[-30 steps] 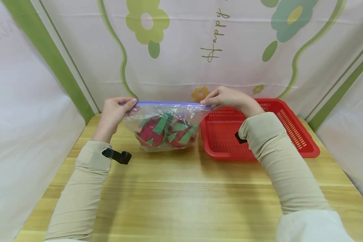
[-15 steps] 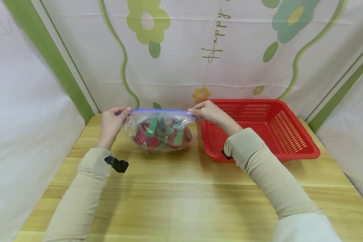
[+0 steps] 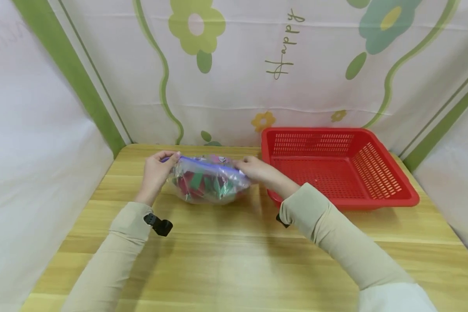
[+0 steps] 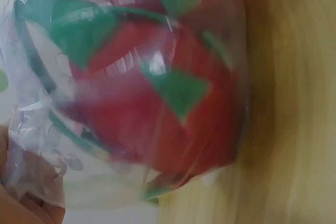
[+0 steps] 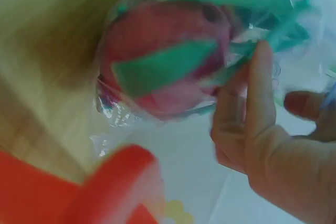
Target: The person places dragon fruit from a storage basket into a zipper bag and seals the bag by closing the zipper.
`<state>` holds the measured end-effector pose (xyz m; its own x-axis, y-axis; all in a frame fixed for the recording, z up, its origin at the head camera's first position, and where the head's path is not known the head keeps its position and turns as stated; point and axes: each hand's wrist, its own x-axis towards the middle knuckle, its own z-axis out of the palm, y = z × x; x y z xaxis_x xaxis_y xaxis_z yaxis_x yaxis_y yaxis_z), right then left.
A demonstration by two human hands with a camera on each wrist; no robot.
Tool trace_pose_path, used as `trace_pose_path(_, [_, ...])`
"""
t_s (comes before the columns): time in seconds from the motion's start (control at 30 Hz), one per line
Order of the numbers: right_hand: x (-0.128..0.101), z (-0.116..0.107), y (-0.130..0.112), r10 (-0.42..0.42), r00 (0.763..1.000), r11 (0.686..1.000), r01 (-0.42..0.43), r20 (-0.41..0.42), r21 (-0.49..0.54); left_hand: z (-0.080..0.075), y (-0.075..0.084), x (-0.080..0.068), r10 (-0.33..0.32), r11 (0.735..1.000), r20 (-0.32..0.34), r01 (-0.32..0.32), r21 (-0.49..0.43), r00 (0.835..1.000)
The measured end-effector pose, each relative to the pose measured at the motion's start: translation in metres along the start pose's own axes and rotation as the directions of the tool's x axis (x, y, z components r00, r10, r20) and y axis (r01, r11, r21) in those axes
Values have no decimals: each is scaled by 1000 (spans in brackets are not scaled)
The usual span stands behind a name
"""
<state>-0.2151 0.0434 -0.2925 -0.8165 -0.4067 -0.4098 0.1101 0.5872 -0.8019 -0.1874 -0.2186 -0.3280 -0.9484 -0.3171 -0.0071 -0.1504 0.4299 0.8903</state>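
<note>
A clear zip bag (image 3: 208,197) with a purple strip along its top holds two red fruits with green scales, which look like dragon fruits (image 5: 163,56). One dragon fruit (image 4: 157,114) shows large through the film in the left wrist view. My left hand (image 3: 156,171) pinches the bag's left top corner between thumb and fingers. At the strip's right end is my right hand (image 3: 259,171), its thumb beside the purple strip and its index finger stretched along the film in the right wrist view. The bag hangs low, close over the wooden table (image 3: 234,260).
A red plastic basket (image 3: 339,203) with slotted walls stands right of the bag, its left edge close to my right hand. Behind the table hangs a white cloth (image 3: 238,86) printed with flowers.
Both hands have come down with the bag, which has sunk toward the table. My right hand has moved left and nearer the left one, and the top strip now slants down to the right.
</note>
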Motion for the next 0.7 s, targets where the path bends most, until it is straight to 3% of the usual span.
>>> trace_pose_path(0.17, [-1,14,9,21,998,998,-25,65,62,12,-9,-4,34,999,-52,-34,-4,998])
trace_pose_path(0.37, [0,22,22,31,999,999,-31,-8,-36,18,-17,-7,27,1000,-73,-26,9,997])
trace_pose_path(0.53, [-1,28,29,81,994,995,-76,69,-72,11,-18,-5,-38,996,57,33,86,998])
trace_pose_path(0.63, [-2,29,30,88,994,994,-83,70,-73,7,-20,-3,-65,992,180,44,118,982])
trace_pose_path(0.7, [-2,29,30,69,997,995,-66,45,-76,5,-23,-1,-88,991,258,58,122,962])
